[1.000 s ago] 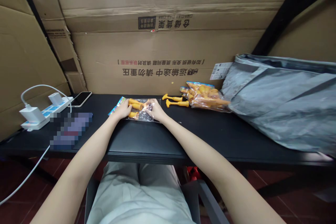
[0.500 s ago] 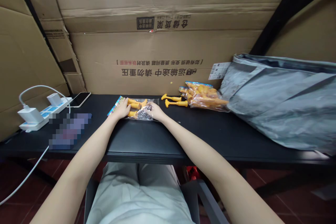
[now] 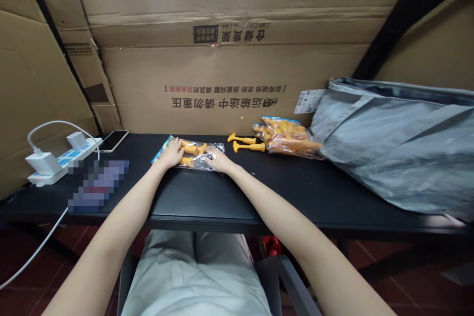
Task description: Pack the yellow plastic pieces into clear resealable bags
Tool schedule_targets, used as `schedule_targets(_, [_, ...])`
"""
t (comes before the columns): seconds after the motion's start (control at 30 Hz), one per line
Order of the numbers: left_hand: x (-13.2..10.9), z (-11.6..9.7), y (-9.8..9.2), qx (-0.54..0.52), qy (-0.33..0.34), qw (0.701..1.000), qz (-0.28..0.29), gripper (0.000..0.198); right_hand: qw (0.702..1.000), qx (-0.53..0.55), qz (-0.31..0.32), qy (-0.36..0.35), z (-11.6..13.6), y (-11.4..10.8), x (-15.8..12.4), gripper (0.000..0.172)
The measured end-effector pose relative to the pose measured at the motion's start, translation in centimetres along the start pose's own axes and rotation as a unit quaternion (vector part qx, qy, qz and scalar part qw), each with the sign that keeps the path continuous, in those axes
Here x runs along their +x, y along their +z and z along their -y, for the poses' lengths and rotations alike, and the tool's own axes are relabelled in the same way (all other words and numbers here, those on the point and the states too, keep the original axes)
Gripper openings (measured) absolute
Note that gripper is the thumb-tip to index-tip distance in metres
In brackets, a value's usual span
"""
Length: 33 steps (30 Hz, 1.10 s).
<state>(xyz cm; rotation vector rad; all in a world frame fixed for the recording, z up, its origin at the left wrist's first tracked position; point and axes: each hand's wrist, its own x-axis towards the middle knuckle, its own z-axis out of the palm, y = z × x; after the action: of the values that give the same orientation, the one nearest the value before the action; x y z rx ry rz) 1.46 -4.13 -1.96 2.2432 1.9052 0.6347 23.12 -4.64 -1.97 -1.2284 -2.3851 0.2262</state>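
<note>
Two loose yellow T-handled plastic pieces (image 3: 249, 147) are counted, with one flat clear bag (image 3: 202, 162) and at least two heaped bags (image 3: 289, 140). One gray tote bag (image 3: 392, 145), one smartphone (image 3: 114, 141), one power strip (image 3: 67, 159) and two white chargers (image 3: 45, 163) are seen.

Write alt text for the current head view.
A person's left hand and right hand touch a clear bag of yellow pieces on a black table. To the right lie two loose yellow pieces, a bagged pile and a grey bag.

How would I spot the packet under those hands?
Start at the black table and find the left hand and right hand. Beneath them lies a clear packet of yellow pieces. Unlike the other packets beside the grey bag, it has hands on it.
</note>
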Motion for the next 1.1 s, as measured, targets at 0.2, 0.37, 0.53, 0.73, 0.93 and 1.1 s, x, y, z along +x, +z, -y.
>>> schedule_targets(0.2, [-0.4,-0.6,-0.6,-0.006,0.033,0.999,0.005,0.050,0.999,0.012,0.007,0.041,-0.1,-0.4,-0.1,0.052])
schedule_targets(0.37, [-0.5,-1.1,-0.9,0.004,0.061,0.998,0.012,0.048,0.999,0.020,0.000,0.048,0.5,-1.1,-0.3,0.058])
schedule_targets(0.53, [-0.3,-0.9,-0.7,-0.016,0.069,0.997,0.012,0.045,0.999,0.009,0.004,0.041,0.8,-1.3,-0.5,0.056])
schedule_targets(0.73, [0.0,-0.4,-0.7,-0.024,0.058,0.998,0.029,0.046,0.997,-0.011,-0.051,0.060,0.3,-2.6,-0.3,0.038])
schedule_targets(0.93, [0.3,0.7,-1.0,-0.013,0.069,0.997,0.019,0.044,0.974,-0.093,-0.122,0.167,-1.6,-5.1,-0.8,0.036])
schedule_targets(1.1, [0.5,1.5,-1.0,-0.001,0.063,0.998,0.005,0.046,0.950,-0.136,-0.043,0.276,-4.4,-5.2,-1.6,0.040])
